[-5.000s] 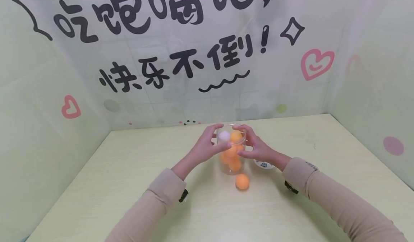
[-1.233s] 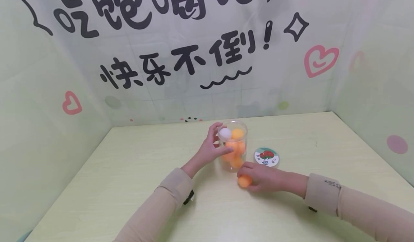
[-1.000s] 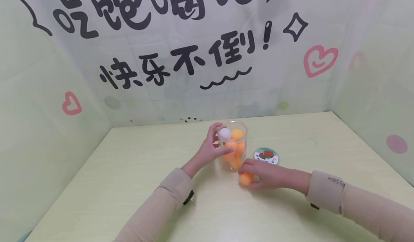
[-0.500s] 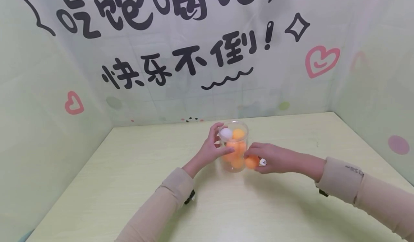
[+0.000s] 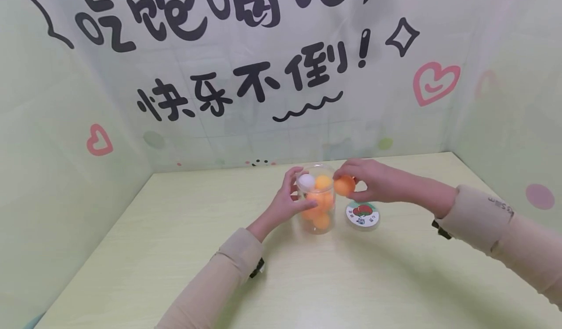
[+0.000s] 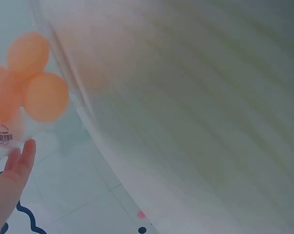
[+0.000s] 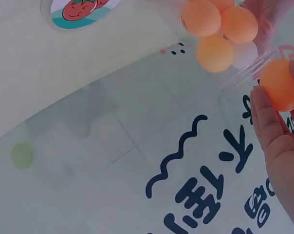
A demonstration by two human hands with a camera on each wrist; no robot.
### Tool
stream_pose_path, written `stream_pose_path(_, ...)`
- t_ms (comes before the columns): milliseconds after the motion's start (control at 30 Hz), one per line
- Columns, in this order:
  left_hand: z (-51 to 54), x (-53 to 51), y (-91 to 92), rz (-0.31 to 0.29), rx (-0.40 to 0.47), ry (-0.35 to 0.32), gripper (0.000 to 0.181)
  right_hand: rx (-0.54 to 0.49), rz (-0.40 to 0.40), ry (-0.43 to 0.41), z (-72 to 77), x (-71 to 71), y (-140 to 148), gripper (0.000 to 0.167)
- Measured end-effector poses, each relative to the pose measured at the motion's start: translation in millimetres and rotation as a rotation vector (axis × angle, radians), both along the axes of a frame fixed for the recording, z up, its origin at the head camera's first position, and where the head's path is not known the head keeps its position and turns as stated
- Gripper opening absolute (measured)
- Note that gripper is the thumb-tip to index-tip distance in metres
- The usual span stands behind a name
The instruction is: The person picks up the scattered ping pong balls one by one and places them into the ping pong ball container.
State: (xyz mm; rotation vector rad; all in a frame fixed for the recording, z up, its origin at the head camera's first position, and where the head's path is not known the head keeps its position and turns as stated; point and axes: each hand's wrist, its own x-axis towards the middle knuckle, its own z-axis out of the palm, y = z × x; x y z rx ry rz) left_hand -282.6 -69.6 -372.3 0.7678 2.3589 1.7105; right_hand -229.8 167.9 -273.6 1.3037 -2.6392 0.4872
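A clear plastic jar point(image 5: 328, 217) stands upright on the table, filled with several orange ping-pong balls point(image 5: 322, 221) and one white ball point(image 5: 306, 181) near the top. My left hand point(image 5: 286, 199) grips the jar from its left side, thumb across the front. Beside the jar's rim on the right, my right hand point(image 5: 377, 180) pinches a loose orange ping-pong ball point(image 5: 344, 186) between thumb and fingers. In the right wrist view this ball point(image 7: 282, 85) sits close to the jar's open mouth.
A round lid point(image 5: 362, 215) with a tomato picture lies on the table point(image 5: 210, 212) to the right of the jar. Behind the table hangs a white curtain point(image 5: 246, 143) with black lettering.
My right hand took hold of the loose orange ping-pong ball in front of the jar and has raised it to rim height. The lid shows again below it. My left hand stays on the jar.
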Motion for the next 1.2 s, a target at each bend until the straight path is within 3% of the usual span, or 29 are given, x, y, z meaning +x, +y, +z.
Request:
stream_pose_path(133,2.5,0.7,-0.3,-0.009,-0.004,-0.024,0.082,-0.006,0.002,0.026,7.7,-5.8,-3,0.032)
stream_pose_path(367,22.3,17.3,-1.8,-0.024,-0.015,-0.031,0.078,0.005,0.005,0.036,18.0,-15.0,-11,0.032)
stream_pose_path(1200,25.5,23.0,-0.9,-0.029,-0.021,-0.036,0.078,0.051,-0.003,-0.017,17.9,-20.5,-16,0.033)
